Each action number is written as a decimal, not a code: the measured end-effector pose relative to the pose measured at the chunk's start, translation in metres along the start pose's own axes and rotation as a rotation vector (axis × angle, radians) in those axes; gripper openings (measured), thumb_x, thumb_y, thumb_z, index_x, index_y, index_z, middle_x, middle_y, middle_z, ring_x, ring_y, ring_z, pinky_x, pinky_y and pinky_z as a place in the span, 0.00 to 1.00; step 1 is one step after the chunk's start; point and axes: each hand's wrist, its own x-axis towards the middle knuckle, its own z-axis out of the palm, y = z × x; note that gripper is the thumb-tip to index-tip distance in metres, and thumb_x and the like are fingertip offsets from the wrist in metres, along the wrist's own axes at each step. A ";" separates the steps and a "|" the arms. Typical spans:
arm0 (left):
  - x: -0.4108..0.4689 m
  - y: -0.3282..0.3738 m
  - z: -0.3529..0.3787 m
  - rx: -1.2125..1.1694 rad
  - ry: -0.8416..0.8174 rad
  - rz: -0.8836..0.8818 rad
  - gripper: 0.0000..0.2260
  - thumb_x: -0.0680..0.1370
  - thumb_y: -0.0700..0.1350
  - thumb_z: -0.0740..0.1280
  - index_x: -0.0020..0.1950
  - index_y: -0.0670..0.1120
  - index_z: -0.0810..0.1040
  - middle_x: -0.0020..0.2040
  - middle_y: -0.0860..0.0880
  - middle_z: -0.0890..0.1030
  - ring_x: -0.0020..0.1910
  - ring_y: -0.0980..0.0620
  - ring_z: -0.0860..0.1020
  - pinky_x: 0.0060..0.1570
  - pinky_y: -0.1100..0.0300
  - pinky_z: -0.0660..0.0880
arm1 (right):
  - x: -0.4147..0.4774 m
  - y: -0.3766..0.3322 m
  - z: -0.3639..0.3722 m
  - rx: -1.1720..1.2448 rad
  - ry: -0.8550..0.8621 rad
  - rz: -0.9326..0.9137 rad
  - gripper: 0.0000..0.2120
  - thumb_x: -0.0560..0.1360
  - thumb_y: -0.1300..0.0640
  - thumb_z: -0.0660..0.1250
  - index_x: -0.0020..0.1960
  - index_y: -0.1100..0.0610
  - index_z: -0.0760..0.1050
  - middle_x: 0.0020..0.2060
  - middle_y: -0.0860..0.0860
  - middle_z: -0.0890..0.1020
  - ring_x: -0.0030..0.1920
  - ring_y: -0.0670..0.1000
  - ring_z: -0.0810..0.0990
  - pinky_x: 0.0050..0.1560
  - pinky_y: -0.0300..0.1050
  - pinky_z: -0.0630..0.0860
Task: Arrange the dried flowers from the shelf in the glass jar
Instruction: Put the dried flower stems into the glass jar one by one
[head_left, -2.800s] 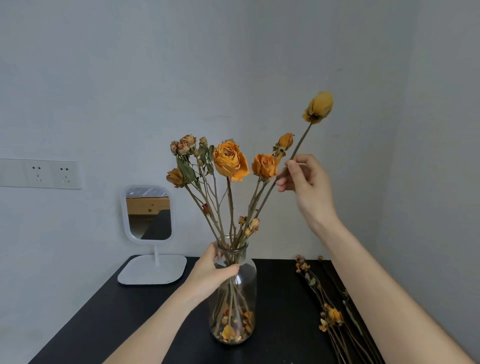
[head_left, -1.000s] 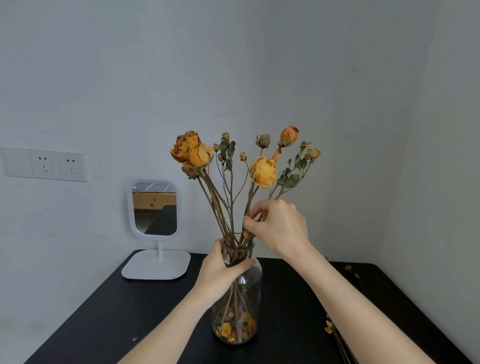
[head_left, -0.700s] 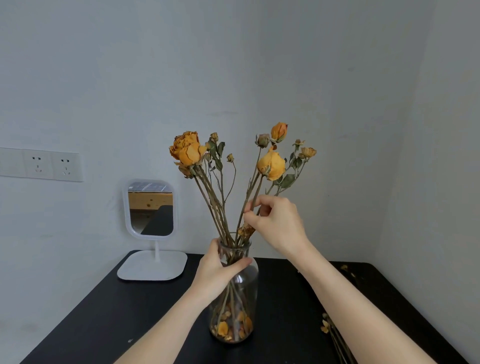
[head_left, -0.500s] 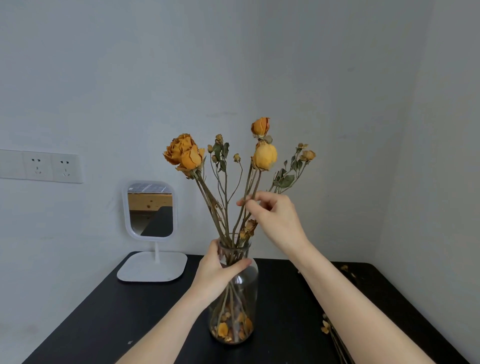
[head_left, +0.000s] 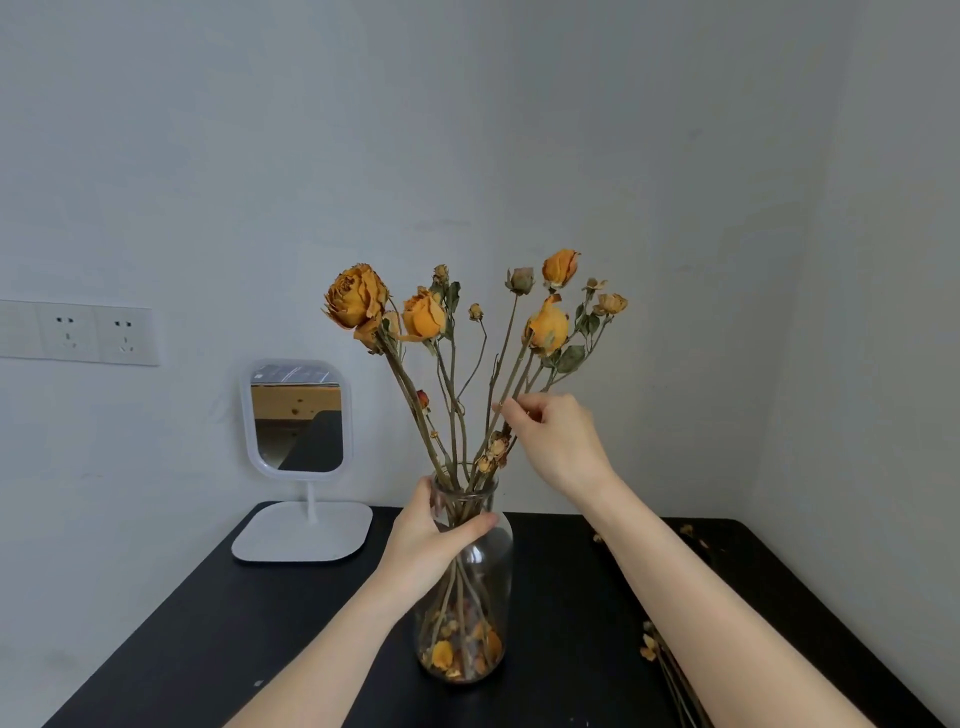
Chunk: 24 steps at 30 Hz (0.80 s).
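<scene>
Gripping jar (head_left: 485, 582) neck, left hand (head_left: 426, 540); right hand (head_left: 550, 441) pinching stem (head_left: 511, 379)

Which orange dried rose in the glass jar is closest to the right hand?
The rounded orange dried rose on the right side, directly above the right hand and just below the slim orange bud.

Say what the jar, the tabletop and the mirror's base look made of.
Jar: clear glass, glossy; stems show through it. Tabletop: matte black, probably painted or laminated board; no grain visible. Mirror's base: smooth white, likely plastic.
</scene>
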 end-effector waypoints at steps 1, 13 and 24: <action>0.000 0.000 0.000 0.000 0.002 0.000 0.23 0.63 0.61 0.74 0.51 0.65 0.66 0.50 0.64 0.76 0.50 0.65 0.74 0.43 0.70 0.68 | 0.001 0.001 0.001 -0.043 -0.013 0.009 0.20 0.78 0.51 0.61 0.29 0.57 0.73 0.24 0.50 0.71 0.27 0.49 0.69 0.36 0.47 0.70; 0.003 0.005 0.001 0.054 0.061 0.022 0.18 0.63 0.55 0.75 0.48 0.60 0.72 0.51 0.58 0.78 0.52 0.59 0.75 0.50 0.61 0.72 | 0.004 0.003 0.002 -0.179 0.108 -0.052 0.10 0.74 0.49 0.68 0.48 0.52 0.84 0.32 0.44 0.79 0.30 0.43 0.72 0.30 0.38 0.66; -0.003 0.009 -0.005 0.013 -0.029 0.031 0.22 0.66 0.51 0.75 0.54 0.61 0.70 0.51 0.60 0.78 0.52 0.62 0.76 0.46 0.67 0.71 | -0.009 0.002 0.012 -0.275 0.157 -0.063 0.11 0.73 0.45 0.67 0.49 0.47 0.83 0.41 0.47 0.85 0.38 0.48 0.81 0.35 0.42 0.77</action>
